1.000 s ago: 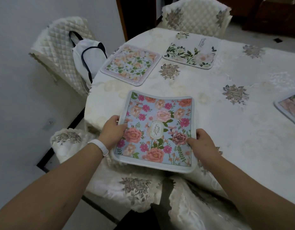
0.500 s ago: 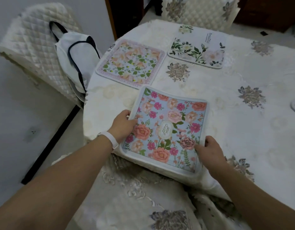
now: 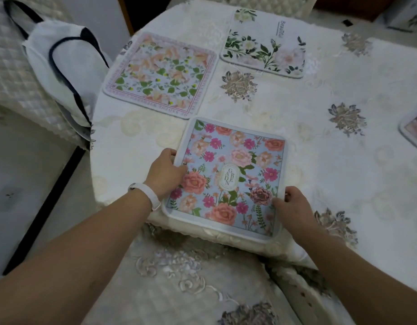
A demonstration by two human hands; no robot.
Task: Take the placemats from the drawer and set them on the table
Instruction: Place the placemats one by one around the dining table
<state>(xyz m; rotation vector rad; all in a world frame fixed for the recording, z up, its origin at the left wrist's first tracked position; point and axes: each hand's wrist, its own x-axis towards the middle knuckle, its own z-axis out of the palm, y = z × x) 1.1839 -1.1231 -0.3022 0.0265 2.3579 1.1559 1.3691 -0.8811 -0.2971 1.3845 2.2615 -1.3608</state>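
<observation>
A blue placemat (image 3: 235, 170) printed with pink and orange flowers lies flat on the table (image 3: 320, 137) at its near edge. My left hand (image 3: 166, 171) grips its left edge, thumb on top. At the lower right corner of this mat, my right hand (image 3: 290, 205) holds the edge with curled fingers. Two more placemats lie farther back: a pink-bordered floral one (image 3: 160, 73) and a white one with green leaves (image 3: 265, 45). The corner of another mat (image 3: 414, 130) shows at the right edge of the view.
A cream embroidered cloth covers the table and hangs over its near edge. A quilted chair (image 3: 19, 73) with a white bag with dark straps (image 3: 64, 66) on it stands at the left. Another quilted chair is at the far side.
The blue placemat has gone from bowed and lifted between my hands to lying flat on the table. My view has shifted closer over the table.
</observation>
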